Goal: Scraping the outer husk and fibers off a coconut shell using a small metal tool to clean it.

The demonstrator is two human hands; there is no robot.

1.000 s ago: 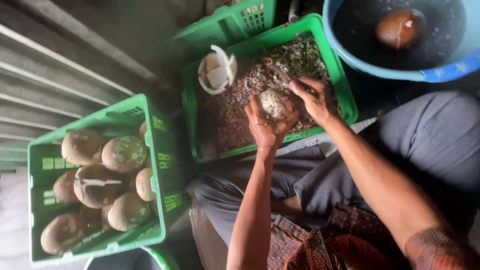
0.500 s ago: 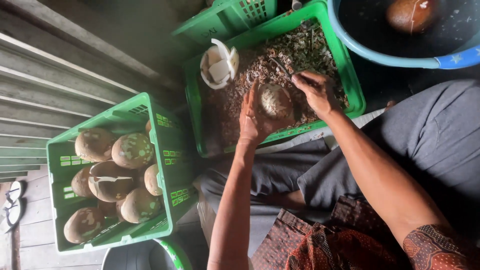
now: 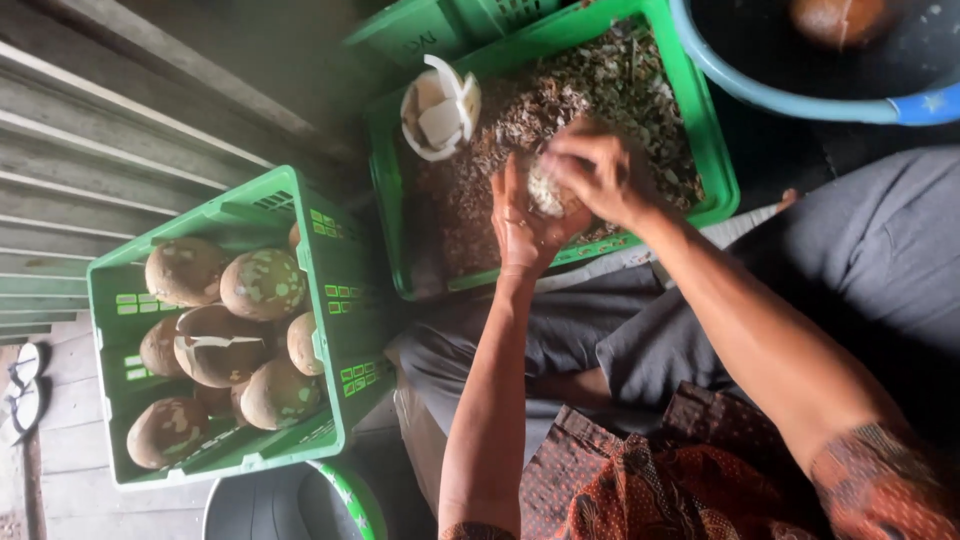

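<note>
Wooden plank floor and grey slatted steps are seen on the left side, w/ a pair of sandals (image 3: 20, 395) at the edge.

A round, pale peeled nut, prob. coconut (image 3: 545, 190), is held over the green scrap crate (image 3: 395, 200), so shavings drop straight into it. Left hand (image 3: 522, 222) is cupped under the coconut, fingers curled up around it as a cradle. Right hand (image 3: 598, 175) is laid over the top w/ fingers bent together and pressed on the shell; whether a blade is gripped can't be told, since the nut is mostly covered by both hands.

The scrap crate is propped against the person's grey-clad lap and is filled w/ brown husk bits and shavings. A broken white shell cup (image 3: 440, 108) w/ white pieces inside is set in its far corner.

A second green crate (image 3: 330, 330) is placed apart, to the left, and is loaded w/ brown, patchy coconuts (image 3: 262, 283); one is cracked open. A blue-rimmed tub (image 3: 800, 100) w/ dark water is kept near the right hand, one brown nut (image 3: 835, 18) floating inside. Part of a grey bucket (image 3: 260, 510) is seen at the bottom edge.
</note>
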